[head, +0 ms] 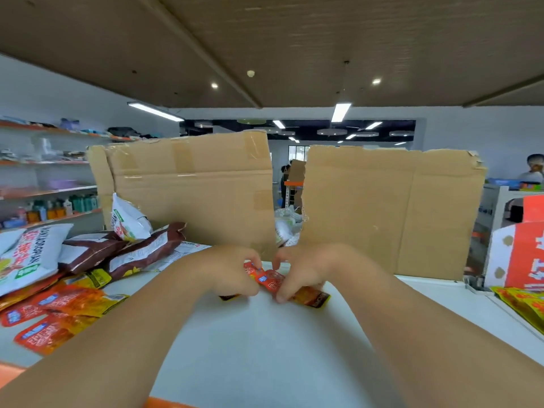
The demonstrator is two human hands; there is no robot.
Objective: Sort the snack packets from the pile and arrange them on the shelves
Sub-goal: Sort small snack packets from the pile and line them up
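White shelf surface (265, 343) lay under both hands, where the left hand (231, 270) and right hand (304, 267) pinched small red-orange snack packets (269, 279) between curled fingers at mid-shelf, with a pile of packets (59, 301) spread to the left and cardboard sheets (191, 189) standing upright behind.

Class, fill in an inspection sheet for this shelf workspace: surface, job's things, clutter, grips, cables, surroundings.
Surface: white shelf, orange front edge.
Job's things: red packets mid-shelf; packet pile at left.
Clutter: two cardboard sheets upright behind; red-and-white box at right.
Grips: left hand and right hand both pinch the red packets.
Cables: nothing seen.
Surroundings: shop shelves with bottles far left; a person far right.
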